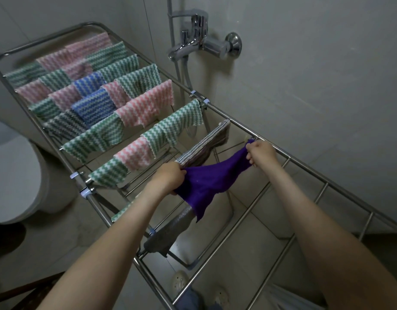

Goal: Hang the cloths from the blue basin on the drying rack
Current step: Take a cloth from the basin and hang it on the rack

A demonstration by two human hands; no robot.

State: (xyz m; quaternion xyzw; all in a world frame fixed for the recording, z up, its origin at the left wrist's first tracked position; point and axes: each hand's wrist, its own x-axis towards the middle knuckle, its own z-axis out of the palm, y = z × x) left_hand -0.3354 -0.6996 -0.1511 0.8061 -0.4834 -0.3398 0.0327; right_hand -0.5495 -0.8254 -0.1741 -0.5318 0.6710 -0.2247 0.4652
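Stretching between both hands, a deep purple knitted cloth (206, 182) is held above the middle of a long drying rack of shiny steel tubes (341, 192), with its lower corner drooping toward a dark grey cloth (168, 231) draped on a nearer bar. The left hand (168, 177) grips one bunched edge with curled fingers, and the right hand (261, 153) pinches the opposite corner close to the rack's right side rail. Whether the purple cloth already rests on a bar cannot be told. Just beyond it hangs a grey-and-white striped cloth (204, 144), and farther along the bars are rows of wavy-striped green, pink and blue cloths (96, 101). A chrome shower mixer tap (202, 43) is mounted on the tiled wall, and a white toilet (14, 175) stands at the left.
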